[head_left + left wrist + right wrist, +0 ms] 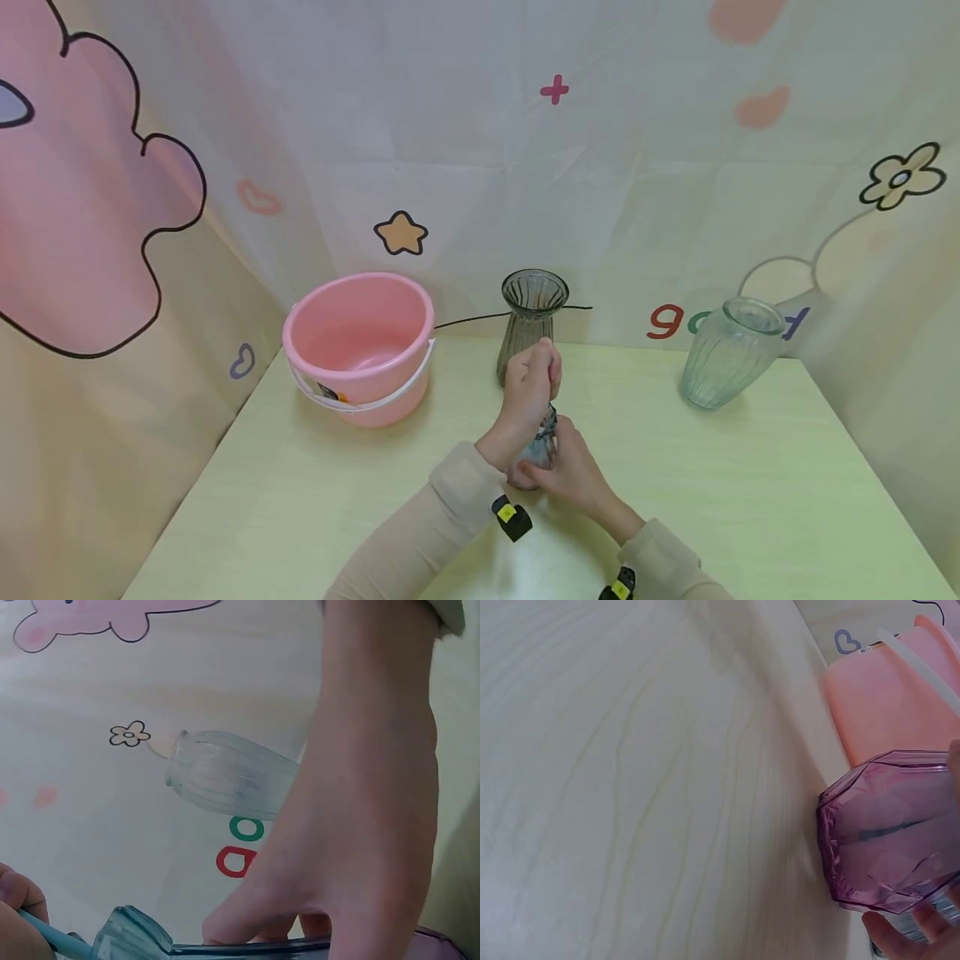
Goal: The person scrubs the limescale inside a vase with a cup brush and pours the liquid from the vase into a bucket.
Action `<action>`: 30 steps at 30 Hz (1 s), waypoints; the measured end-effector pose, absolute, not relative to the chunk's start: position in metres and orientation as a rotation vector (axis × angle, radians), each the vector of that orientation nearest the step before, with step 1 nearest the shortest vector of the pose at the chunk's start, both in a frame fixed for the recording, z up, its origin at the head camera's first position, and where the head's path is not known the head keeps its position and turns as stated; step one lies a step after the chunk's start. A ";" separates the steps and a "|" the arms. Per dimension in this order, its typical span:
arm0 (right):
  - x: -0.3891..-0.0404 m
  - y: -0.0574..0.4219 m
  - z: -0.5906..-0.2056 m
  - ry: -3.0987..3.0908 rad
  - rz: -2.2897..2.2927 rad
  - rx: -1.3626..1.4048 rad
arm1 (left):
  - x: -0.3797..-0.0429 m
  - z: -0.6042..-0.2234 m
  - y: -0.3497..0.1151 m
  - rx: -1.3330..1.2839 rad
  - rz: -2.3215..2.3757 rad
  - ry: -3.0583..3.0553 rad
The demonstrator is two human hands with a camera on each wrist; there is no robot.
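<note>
A glass vase (537,454), bluish at the neck and purple at its faceted base (840,885), is held tilted over the table. My right hand (581,471) grips its body from the right side. Above the vase mouth, my left hand (531,373) is curled round a thin teal stick (69,943) that runs down into the neck. Through the glass base a dark strip (889,831) shows inside; its kind cannot be made out. Behind the left hand stands a grey ribbed glass vase (525,333), partly hidden by it.
On the left of the table (247,492) stands a pink bucket (382,400) with a white handle. A clear greenish ribbed vase (727,354) stands at the back right. A printed cloth (480,200) hangs behind the table and along its sides.
</note>
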State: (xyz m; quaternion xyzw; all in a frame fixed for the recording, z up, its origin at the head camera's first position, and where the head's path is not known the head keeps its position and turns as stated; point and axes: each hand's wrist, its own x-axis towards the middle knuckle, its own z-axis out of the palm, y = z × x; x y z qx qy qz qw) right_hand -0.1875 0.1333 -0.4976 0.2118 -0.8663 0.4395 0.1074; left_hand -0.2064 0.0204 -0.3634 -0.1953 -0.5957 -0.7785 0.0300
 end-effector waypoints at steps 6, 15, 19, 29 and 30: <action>-0.187 0.132 -0.494 -2.556 1.305 0.607 | -0.202 -0.357 0.018 -0.622 -2.368 -1.863; -0.191 0.142 -0.493 -2.626 1.451 0.861 | -0.207 -0.365 0.015 -0.674 -2.353 -1.875; -0.192 0.145 -0.494 -2.672 1.490 0.855 | -0.215 -0.376 0.017 -0.669 -2.398 -1.843; -0.191 0.144 -0.497 -2.620 1.435 0.824 | -0.217 -0.374 0.018 -0.584 -2.422 -1.752; -0.190 0.144 -0.497 -2.620 1.431 0.817 | -0.217 -0.371 0.017 -0.588 -2.410 -1.749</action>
